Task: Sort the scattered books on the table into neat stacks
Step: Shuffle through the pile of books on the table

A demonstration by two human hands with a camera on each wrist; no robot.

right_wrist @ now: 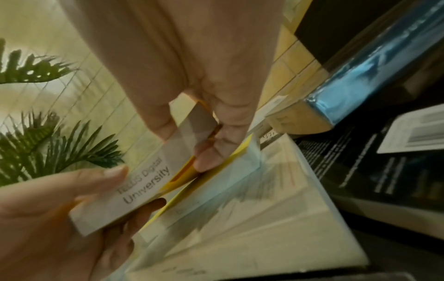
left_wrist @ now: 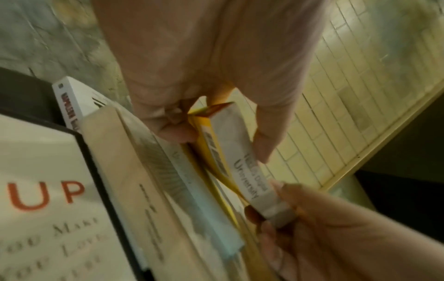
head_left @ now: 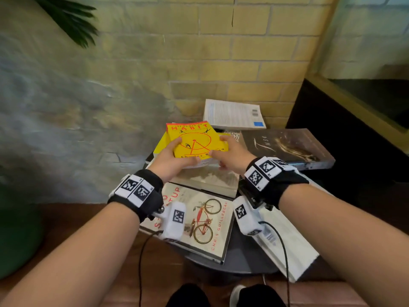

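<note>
1. A yellow brick wall (head_left: 232,47) is standing behind a small dark round table (head_left: 239,260) that is carrying scattered books, with green palm fronds (head_left: 70,21) hanging in at the upper left.
2. Nearest to me, a white book with a red bicycle on its cover (head_left: 199,220) is lying flat at the table's front edge, partly under my left wrist.
3. Beside it on my right, a white book (head_left: 287,242) is lying under my right forearm and sticking out past the table's edge.
4. Just beyond the bicycle book, a pale book (head_left: 210,180) is lying flat beneath my hands.
5. My left hand (head_left: 170,160) is gripping the yellow Habit book (head_left: 194,140) at its near left corner, thumb on the cover and fingers curling underneath.
6. My right hand (head_left: 232,154) is gripping the same book at its near right corner, thumb on top, fingers under.
7. The Habit book is tilting above another yellow book (head_left: 160,145), and the wrist views are showing its near edge lifted off the layers below.
8. To the right, a dark book with a script title (head_left: 287,147) is lying flat.
9. Farthest back, a white book showing a barcode (head_left: 232,114) is lying against the wall.
</note>
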